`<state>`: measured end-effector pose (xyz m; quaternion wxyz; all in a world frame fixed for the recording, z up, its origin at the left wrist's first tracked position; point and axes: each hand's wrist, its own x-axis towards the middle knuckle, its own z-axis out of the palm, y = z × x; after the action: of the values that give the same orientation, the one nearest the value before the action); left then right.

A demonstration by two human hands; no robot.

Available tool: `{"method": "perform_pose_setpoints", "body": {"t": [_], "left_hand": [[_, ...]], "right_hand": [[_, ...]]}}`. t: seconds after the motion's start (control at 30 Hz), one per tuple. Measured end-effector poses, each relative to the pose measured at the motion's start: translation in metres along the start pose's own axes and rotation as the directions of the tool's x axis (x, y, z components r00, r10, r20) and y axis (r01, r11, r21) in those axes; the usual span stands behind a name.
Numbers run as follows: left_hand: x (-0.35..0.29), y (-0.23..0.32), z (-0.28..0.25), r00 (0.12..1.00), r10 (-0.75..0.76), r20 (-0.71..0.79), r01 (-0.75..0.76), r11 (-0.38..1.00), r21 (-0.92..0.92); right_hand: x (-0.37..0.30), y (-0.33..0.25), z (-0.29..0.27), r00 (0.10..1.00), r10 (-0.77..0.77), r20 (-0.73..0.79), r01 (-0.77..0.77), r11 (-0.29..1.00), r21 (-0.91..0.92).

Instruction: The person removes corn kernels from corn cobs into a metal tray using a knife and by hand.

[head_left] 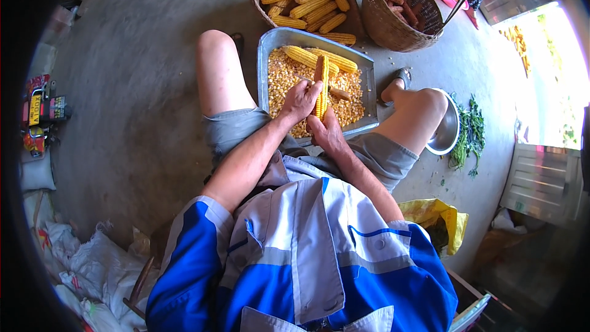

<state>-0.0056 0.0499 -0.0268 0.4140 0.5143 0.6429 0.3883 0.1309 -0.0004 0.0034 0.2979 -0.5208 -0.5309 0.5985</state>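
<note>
Corn cob [324, 89] gripped by left hand [300, 101] and right hand [328, 134] over grey tray [263, 77]

Kernels [279, 83] in the tray [367, 83], ears [312, 7] in a container [351, 3] beyond, basin [450, 128] to the right.

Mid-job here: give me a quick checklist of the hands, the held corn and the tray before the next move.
1. Both hands on the corn cob: ok, left hand and right hand grip it.
2. Tray below the hands: ok, loose kernels cover much of its floor.
3. Kernelled cobs within the tray: ok, at its far end.
4. Tray free of bare cobs: not ok, a brown cob lies on the kernels.
5. Handled basket upright: ok, with brown cobs inside.
6. Brown strip beside the held cob separate from it: cannot tell.
</note>
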Motion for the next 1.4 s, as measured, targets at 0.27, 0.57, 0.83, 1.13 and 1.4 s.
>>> {"method": "perform_pose_setpoints", "body": {"t": [0.27,0.57,0.83,1.13,1.4], "left_hand": [[0.002,-0.011,0.006,0.99,0.081,-0.119,-0.067,0.991,0.119],[-0.006,0.011,-0.003,0.984,-0.057,0.167,0.07,0.995,-0.07],[-0.006,0.006,-0.007,0.993,-0.058,0.101,0.06,0.998,-0.008],[0.003,-0.014,-0.002,0.995,-0.013,0.099,0.039,0.963,-0.266],[0.007,-0.003,-0.008,0.99,-0.141,0.008,0.137,0.942,-0.307]], "right_hand": [[0.0,-0.011,-0.004,0.994,0.091,0.054,-0.094,0.994,0.055],[0.012,0.013,-0.005,0.999,0.03,-0.04,-0.031,0.999,-0.022],[0.009,-0.005,-0.011,0.988,0.116,0.099,-0.131,0.978,0.164],[0.017,-0.006,-0.011,0.987,0.086,0.138,-0.124,0.946,0.301],[0.013,-0.02,-0.009,0.984,0.013,0.176,0.005,0.995,-0.101]]}}
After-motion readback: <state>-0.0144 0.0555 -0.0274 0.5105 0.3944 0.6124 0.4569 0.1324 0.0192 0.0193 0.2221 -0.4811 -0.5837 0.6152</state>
